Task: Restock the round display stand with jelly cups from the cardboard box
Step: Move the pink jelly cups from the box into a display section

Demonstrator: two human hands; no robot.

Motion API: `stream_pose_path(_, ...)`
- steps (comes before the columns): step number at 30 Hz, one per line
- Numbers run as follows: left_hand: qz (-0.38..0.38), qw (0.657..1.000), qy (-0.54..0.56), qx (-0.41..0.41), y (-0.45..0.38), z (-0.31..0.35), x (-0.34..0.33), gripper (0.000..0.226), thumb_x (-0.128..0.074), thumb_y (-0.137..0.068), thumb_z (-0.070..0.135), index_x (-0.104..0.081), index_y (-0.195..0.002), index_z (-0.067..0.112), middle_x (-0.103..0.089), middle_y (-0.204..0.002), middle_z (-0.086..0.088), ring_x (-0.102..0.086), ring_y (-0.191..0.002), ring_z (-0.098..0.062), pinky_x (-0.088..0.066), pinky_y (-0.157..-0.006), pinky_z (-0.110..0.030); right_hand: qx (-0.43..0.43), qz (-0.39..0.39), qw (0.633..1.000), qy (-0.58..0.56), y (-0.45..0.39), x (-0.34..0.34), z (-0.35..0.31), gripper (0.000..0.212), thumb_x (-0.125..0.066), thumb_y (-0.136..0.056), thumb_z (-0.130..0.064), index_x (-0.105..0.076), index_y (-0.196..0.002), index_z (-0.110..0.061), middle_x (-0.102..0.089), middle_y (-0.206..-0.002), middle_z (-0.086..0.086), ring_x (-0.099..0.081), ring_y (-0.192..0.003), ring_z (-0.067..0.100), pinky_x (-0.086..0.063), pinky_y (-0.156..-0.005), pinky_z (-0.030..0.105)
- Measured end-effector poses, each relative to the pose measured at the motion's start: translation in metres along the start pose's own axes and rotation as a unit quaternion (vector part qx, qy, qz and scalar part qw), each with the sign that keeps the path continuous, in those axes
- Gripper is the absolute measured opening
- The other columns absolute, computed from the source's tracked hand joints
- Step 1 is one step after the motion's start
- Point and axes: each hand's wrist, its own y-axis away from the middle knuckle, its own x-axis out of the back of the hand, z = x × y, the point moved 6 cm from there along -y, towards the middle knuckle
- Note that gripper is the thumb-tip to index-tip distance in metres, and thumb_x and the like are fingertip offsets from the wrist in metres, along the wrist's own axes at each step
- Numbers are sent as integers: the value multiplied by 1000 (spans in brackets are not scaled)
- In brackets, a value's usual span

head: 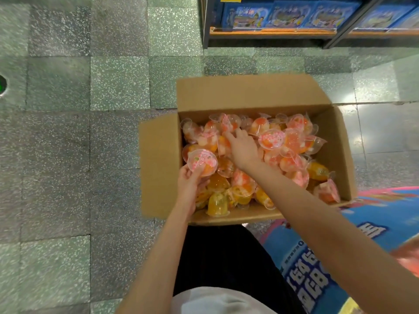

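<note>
While the open cardboard box (249,94) sits on the terrazzo floor (90,155), heaped with jelly cups (292,159), the right hand (243,147) reaches in, fingers spread. Left hand (188,184) grips one pink-lidded jelly cup (202,162).

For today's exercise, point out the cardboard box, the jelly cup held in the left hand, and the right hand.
cardboard box (244,91): head view, on the far open flap.
jelly cup (202,160): head view, on its pink printed lid.
right hand (243,147): head view, on the back of the hand.
</note>
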Motion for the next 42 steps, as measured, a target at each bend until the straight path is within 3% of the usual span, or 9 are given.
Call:
stream_pose_path(6, 34, 999, -18, -31, -4, 7, -6, 41, -61, -92, 15, -42, -129, 14, -59, -127, -10, -62, -110, -33, -55, -62, -24, -65, 81, 975, -197, 33, 1, 24, 64, -72, -81, -19, -44, -138, -25, -51, -130, 4, -46, -123, 25, -40, -102, 39)
stream_pose_path(12, -47, 997, -54, -35, 1, 9, -35, 27, -60, -89, 22, -53, -111, 37, -64, -120, -7, -66, -97, -28, -51, -59, -25, -136, 110, 861, -478, 100, 17, 47, 67, -77, -79, -27, -45, -136, -13, -52, -136, 0, -47, -124, 13, -39, -105, 30)
stream_pose_path(17, -124, 987, -98, -40, 19, -3, -71, 32, -54, -94, 24, -52, -119, 44, -62, -126, -4, -65, -100, -24, -51, -70, -30, -226, 155, 774, -571, 165, 19, 55, 67, -83, -73, -28, -46, -128, -20, -53, -123, -12, -51, -113, -1, -39, -96, 12)
stream_pose_path(20, -161, 975, -150, -24, 35, -20, -93, 40, -56, -94, 31, -48, -133, 35, -58, -132, -2, -61, -110, -23, -53, -86, -36, -306, 188, 714, -601, 208, 8, 66, 81, -86, -67, -33, -42, -134, -17, -52, -124, -11, -52, -115, 4, -41, -97, 18)
stream_pose_path(23, -211, 955, -206, -24, 58, -42, -115, 40, -61, -91, 34, -50, -129, 34, -56, -131, 2, -59, -114, -21, -54, -80, -31, -335, 247, 670, -615, 255, 5, 73, 89, -83, -60, -46, -42, -134, -20, -52, -122, -19, -52, -110, -9, -42, -89, 7)
stream_pose_path(28, -315, 914, -257, 1, 116, -99, -135, 43, -70, -80, 38, -61, -123, 36, -62, -128, -3, -59, -116, -26, -49, -97, -45, -384, 335, 612, -605, 351, -14, 74, 75, -86, -69, -20, -44, -131, -17, -52, -122, -16, -52, -109, -13, -44, -87, 9)
stream_pose_path(32, -366, 879, -306, 5, 176, -155, -128, 34, -60, -94, 27, -56, -127, 20, -62, -124, -13, -64, -103, -29, -52, -75, -31, -437, 406, 559, -576, 443, -41, 58, 70, -89, -67, -18, -50, -125, -19, -60, -121, -9, -59, -110, 1, -49, -88, 17)
stream_pose_path(36, -422, 838, -344, 30, 253, -216, -104, 30, -53, -97, 22, -52, -127, 19, -64, -113, -5, -69, -79, -7, -54, -63, -22, -484, 449, 507, -554, 540, -74, 27, 68, -89, -66, -24, -51, -122, -24, -64, -116, -9, -62, -107, 3, -51, -89, 25)
stream_pose_path(42, -500, 775, -379, 78, 354, -311, -55, 25, -59, -92, 26, -57, -113, 14, -66, -110, -13, -65, -88, -22, -55, -65, -27, -550, 492, 434, -517, 679, -120, -30, 72, -87, -67, -19, -45, -126, -20, -54, -111, -21, -53, -97, -20, -46, -87, 14)
